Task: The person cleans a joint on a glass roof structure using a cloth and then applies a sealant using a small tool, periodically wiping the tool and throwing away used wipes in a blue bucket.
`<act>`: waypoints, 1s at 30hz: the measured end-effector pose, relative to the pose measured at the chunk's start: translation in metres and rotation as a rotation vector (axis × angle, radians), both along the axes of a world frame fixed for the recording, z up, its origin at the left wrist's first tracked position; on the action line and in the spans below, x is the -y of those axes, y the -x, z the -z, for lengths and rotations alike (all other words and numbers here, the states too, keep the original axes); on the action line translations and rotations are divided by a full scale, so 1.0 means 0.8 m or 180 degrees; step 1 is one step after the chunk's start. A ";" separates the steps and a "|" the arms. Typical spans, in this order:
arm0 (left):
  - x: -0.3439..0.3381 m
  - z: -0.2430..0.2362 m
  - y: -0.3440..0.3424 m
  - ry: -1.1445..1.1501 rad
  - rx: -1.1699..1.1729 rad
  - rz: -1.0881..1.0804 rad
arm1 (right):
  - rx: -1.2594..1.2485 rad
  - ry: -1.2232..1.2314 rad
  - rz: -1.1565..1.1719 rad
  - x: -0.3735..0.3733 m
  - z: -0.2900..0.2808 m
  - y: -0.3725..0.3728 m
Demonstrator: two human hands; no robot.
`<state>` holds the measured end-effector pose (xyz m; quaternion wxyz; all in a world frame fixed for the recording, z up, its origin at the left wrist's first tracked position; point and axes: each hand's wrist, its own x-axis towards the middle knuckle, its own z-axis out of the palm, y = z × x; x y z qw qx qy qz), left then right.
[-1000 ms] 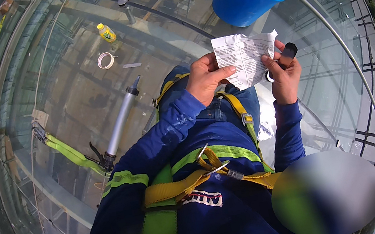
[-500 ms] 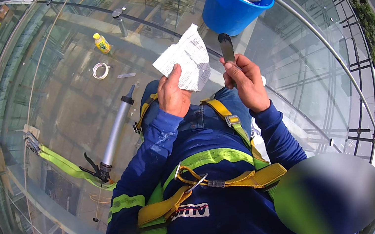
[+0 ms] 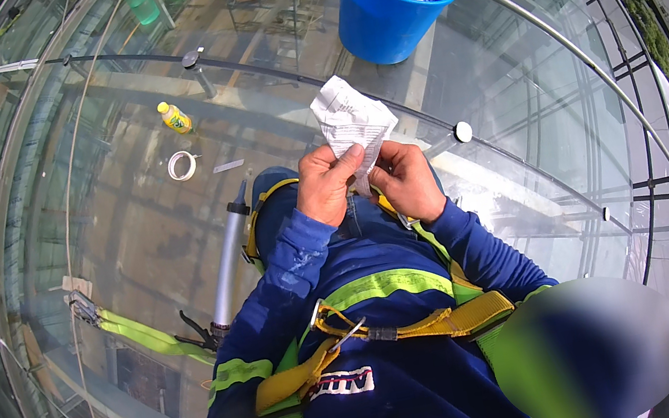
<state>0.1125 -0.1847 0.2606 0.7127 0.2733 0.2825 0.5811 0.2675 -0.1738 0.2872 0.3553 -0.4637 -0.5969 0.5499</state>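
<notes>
A crumpled, folded sheet of printed white paper [image 3: 355, 123] stands up between my hands, over my lap. My left hand [image 3: 329, 187] grips its lower left side, the thumb lying across the front. My right hand [image 3: 409, 182] is closed at the paper's lower right edge, fingertips pinched against it. The dark-bladed scraper is out of sight, so I cannot tell whether it is still in my right hand. Beside my left forearm lies a silver sausage caulking gun [image 3: 228, 264] with a dark nozzle, its handle partly covered by my sleeve.
A blue bucket [image 3: 374, 27] of crumpled waste stands ahead on the glass. To the left are a yellow-capped bottle [image 3: 175, 118], a white tape roll [image 3: 183, 166] and a small flat strip [image 3: 228, 166]. A lime webbing strap [image 3: 146, 334] runs leftward. Metal rails [image 3: 558, 53] cross the glass.
My right hand has come left to the paper, and the scraper has gone from view. The paper is now folded smaller and held lower. The view has shifted slightly.
</notes>
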 end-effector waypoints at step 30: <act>-0.176 0.150 0.093 0.1120 -0.0704 0.0616 | 0.0647 0.1353 -0.1277 -0.204 0.097 0.012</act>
